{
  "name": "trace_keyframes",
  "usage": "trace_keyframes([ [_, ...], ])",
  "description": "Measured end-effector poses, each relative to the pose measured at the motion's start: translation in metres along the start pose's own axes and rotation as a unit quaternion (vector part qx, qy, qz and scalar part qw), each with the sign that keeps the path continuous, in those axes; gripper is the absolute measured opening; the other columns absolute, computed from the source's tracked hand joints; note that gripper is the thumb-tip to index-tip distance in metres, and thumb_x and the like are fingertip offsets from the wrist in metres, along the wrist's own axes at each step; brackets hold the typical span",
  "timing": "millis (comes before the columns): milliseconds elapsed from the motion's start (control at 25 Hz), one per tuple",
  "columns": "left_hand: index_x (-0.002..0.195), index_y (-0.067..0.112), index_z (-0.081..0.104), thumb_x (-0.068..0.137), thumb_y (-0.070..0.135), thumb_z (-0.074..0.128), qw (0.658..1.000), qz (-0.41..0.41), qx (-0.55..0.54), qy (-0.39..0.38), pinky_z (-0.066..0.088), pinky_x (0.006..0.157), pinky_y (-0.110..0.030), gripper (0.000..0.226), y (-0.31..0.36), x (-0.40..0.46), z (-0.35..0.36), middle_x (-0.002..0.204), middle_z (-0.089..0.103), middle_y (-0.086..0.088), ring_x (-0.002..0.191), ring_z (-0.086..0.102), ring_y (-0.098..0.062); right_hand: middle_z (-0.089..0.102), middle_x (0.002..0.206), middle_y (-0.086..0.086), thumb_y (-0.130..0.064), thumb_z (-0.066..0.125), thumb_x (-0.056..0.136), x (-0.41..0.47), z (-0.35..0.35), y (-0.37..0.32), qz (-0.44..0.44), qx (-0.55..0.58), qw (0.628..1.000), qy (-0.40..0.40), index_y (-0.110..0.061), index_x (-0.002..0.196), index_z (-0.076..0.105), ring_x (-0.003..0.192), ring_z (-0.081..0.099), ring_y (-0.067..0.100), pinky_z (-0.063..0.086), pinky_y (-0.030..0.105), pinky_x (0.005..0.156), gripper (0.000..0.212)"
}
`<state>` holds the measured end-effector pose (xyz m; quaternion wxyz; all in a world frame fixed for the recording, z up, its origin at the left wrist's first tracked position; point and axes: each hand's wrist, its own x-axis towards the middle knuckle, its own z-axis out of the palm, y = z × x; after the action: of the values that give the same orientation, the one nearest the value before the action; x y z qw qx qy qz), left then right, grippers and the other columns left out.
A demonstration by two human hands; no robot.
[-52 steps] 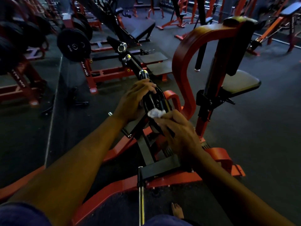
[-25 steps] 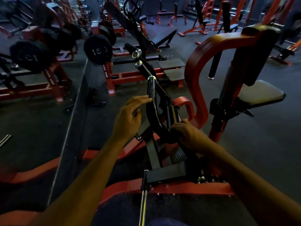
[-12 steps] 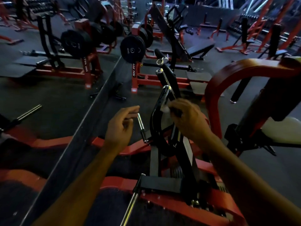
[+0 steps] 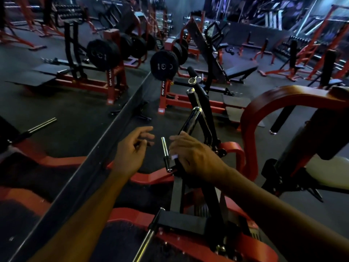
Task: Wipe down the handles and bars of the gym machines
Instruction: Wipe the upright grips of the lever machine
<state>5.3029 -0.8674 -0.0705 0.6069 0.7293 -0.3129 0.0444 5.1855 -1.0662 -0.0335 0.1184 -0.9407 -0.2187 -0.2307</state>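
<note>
No legible text; blurred markings on the weight plate (image 4: 164, 66) and red upright (image 4: 163, 91)

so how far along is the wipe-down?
Done: nothing reads as clean or dirty in this dim light, so I can't confirm any finished part. In hand: right hand presses a white wipe on the lower part of the black handle; left hand hovers beside it, holding nothing. Left: likely the handle's chrome top, the red frame and the machines behind.
</note>
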Motion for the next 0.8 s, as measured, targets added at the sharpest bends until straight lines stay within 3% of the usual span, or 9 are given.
trace_keyframes([
  [160, 0.127, 0.014, 0.065, 0.098, -0.011, 0.050, 1.000, 0.017, -0.003, -0.023, 0.058, 0.090, -0.030, 0.042, 0.011, 0.007, 0.011, 0.102, 0.073, 0.009, 0.090, 0.074, -0.010, 0.069, 0.117, 0.007, -0.010, 0.063, 0.095, -0.022, 0.002, -0.008, -0.097, -0.053, 0.992, -0.057, -0.007, 0.096, 0.074, 0.136, 0.051, 0.025, 0.028, 0.049, 0.122, 0.011],
  [240, 0.126, 0.014, 0.066, 0.098, -0.010, 0.051, 0.999, 0.031, -0.003, -0.038, 0.057, 0.091, -0.030, 0.040, 0.014, 0.009, 0.016, 0.104, 0.073, 0.009, 0.095, 0.073, -0.011, 0.071, 0.111, 0.006, -0.004, 0.065, 0.093, -0.047, 0.003, -0.020, -0.030, 0.036, 0.999, 0.015, -0.005, 0.091, 0.074, 0.130, 0.057, 0.020, 0.039, 0.041, 0.116, 0.009],
  [280, 0.125, 0.012, 0.067, 0.098, -0.011, 0.052, 0.998, 0.048, 0.003, -0.039, 0.057, 0.093, -0.030, 0.039, 0.016, 0.010, 0.018, 0.107, 0.073, 0.007, 0.098, 0.072, -0.011, 0.072, 0.107, 0.003, -0.003, 0.064, 0.092, -0.057, 0.004, -0.026, 0.069, 0.105, 0.989, 0.083, -0.006, 0.088, 0.073, 0.124, 0.061, 0.014, 0.048, 0.034, 0.108, 0.011],
  [320, 0.124, 0.011, 0.068, 0.097, -0.012, 0.052, 0.997, 0.073, 0.012, -0.035, 0.056, 0.094, -0.029, 0.039, 0.019, 0.009, 0.018, 0.109, 0.073, 0.004, 0.102, 0.071, -0.011, 0.072, 0.103, 0.000, -0.004, 0.062, 0.093, -0.061, 0.001, -0.031, 0.196, 0.174, 0.954, 0.145, -0.009, 0.087, 0.073, 0.114, 0.066, 0.008, 0.054, 0.027, 0.096, 0.013],
  [360, 0.124, 0.009, 0.068, 0.097, -0.013, 0.053, 0.994, 0.100, 0.022, -0.034, 0.055, 0.096, -0.028, 0.038, 0.023, 0.009, 0.019, 0.112, 0.072, 0.002, 0.105, 0.070, -0.011, 0.074, 0.097, -0.001, -0.004, 0.061, 0.095, -0.059, 0.001, -0.029, 0.332, 0.257, 0.888, 0.188, -0.011, 0.089, 0.073, 0.099, 0.070, 0.006, 0.057, 0.026, 0.083, 0.015],
  [440, 0.124, 0.008, 0.068, 0.097, -0.013, 0.054, 0.987, 0.145, 0.033, -0.056, 0.052, 0.100, -0.028, 0.037, 0.032, 0.017, 0.022, 0.117, 0.070, 0.000, 0.113, 0.067, -0.011, 0.074, 0.083, 0.006, -0.006, 0.059, 0.099, -0.041, 0.006, -0.011, 0.505, 0.448, 0.725, 0.136, -0.008, 0.091, 0.075, 0.078, 0.069, 0.021, 0.057, 0.038, 0.071, 0.018],
  [480, 0.125, 0.008, 0.068, 0.097, -0.012, 0.054, 0.984, 0.158, 0.034, -0.080, 0.050, 0.103, -0.028, 0.037, 0.038, 0.024, 0.025, 0.119, 0.069, 0.000, 0.116, 0.066, -0.011, 0.073, 0.082, 0.009, -0.007, 0.058, 0.100, -0.030, 0.008, -0.003, 0.514, 0.514, 0.681, 0.082, -0.005, 0.091, 0.075, 0.077, 0.067, 0.027, 0.055, 0.040, 0.071, 0.019],
  [680, 0.128, 0.018, 0.070, 0.095, -0.014, 0.047, 0.944, 0.149, 0.093, -0.280, 0.041, 0.113, -0.026, 0.051, 0.053, 0.060, 0.043, 0.134, 0.066, 0.004, 0.132, 0.055, -0.004, 0.068, 0.099, 0.025, 0.005, 0.051, 0.089, -0.002, 0.026, 0.008, 0.449, 0.637, 0.625, 0.041, 0.004, 0.096, 0.073, 0.086, 0.069, 0.031, 0.055, 0.037, 0.079, 0.024],
  [800, 0.126, 0.019, 0.071, 0.089, -0.021, 0.045, 0.906, 0.152, 0.143, -0.367, 0.009, 0.129, -0.034, 0.060, 0.044, 0.080, 0.043, 0.142, 0.062, 0.009, 0.144, 0.038, 0.004, 0.061, 0.099, 0.027, -0.016, 0.060, 0.071, -0.009, 0.038, 0.017, 0.442, 0.700, 0.559, 0.039, 0.009, 0.102, 0.064, 0.088, 0.059, 0.038, 0.048, 0.047, 0.081, 0.040],
])
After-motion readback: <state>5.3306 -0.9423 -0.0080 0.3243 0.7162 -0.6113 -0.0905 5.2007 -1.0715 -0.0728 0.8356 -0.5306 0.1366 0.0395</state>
